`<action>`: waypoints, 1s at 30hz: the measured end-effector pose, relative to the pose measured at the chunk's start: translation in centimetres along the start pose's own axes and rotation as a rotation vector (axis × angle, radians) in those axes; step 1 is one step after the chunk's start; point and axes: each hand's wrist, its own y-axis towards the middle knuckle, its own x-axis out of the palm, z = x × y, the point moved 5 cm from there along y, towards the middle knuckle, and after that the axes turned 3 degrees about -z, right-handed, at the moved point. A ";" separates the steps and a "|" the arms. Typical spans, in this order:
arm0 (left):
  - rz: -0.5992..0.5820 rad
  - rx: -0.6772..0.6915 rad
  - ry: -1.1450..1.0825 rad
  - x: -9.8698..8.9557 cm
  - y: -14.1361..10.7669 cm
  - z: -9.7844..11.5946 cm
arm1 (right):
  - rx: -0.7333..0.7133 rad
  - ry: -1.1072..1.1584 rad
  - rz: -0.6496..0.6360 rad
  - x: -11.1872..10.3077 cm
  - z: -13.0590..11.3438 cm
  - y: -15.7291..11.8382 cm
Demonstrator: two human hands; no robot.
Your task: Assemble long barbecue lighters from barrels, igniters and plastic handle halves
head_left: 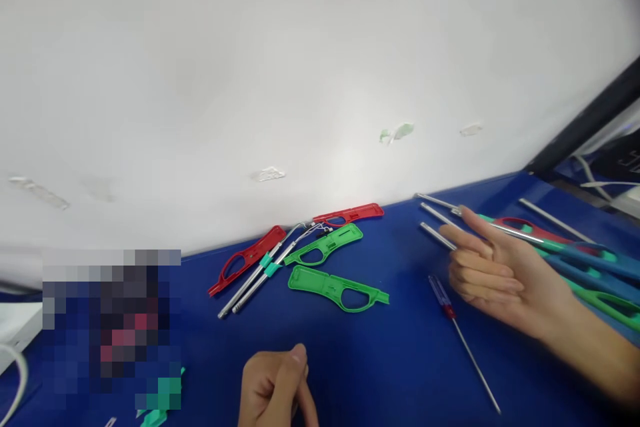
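Observation:
At the bottom centre, my left hand (275, 387) is closed, thumb against the curled fingers; whatever it may hold is hidden. My right hand (493, 267) is at the right, above metal tubes (439, 235), with its fingers curled and the thumb and index finger close to one tube. Whether it grips that tube is unclear. Below it lies a screwdriver (453, 313) with a clear and red handle. Green shell halves (320, 282) and red shell halves (265, 245) lie near the wall, around two metal tubes (255, 279) with green clips and thin wires.
Several blue, green and red handled pieces (595, 257) lie at the far right. A white wall (320, 80) rises behind the blue table (390, 360). Teal parts (155, 417) lie at the lower left beside a pixelated area. A white cable (21, 380) curves at the left edge.

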 end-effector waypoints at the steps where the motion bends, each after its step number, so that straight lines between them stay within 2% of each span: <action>1: -0.006 0.011 -0.003 0.2 0.0 0.2 | -0.022 -0.058 0.035 0.2 -0.1 -0.1; 7: -0.016 0.068 -0.015 1.0 -0.5 0.9 | -0.129 -0.616 0.185 1.8 -1.0 -0.4; 10: -0.036 0.083 -0.005 1.2 -0.5 0.7 | -0.183 -1.038 0.176 2.1 -0.7 -0.6; 13: -0.056 0.096 0.025 1.2 -0.5 0.3 | -0.259 -1.486 0.131 1.9 0.9 -1.0; 15: -0.050 0.109 0.042 1.2 -0.5 0.1 | -0.280 -1.721 0.021 2.0 2.7 -1.3; 18: -0.030 0.128 0.054 1.4 -0.5 0.0 | -0.364 -2.281 -0.279 2.8 5.6 -1.9; 20: -0.020 0.134 0.063 1.6 -0.6 0.0 | -0.426 -2.547 -0.451 2.9 6.8 -2.4; 22: -0.002 0.137 0.076 1.6 -0.7 0.1 | -0.447 -2.606 -0.514 2.7 7.1 -2.7; 26: -0.011 0.129 0.091 1.4 -0.8 0.5 | -0.554 -2.478 -0.598 2.8 7.0 -3.6; 28: -0.046 0.124 0.093 1.4 -0.7 0.8 | -0.609 -2.454 -0.612 3.3 6.8 -3.7; 30: -0.069 0.119 0.093 1.5 -0.7 1.1 | -0.591 -2.492 -0.593 3.8 6.7 -3.5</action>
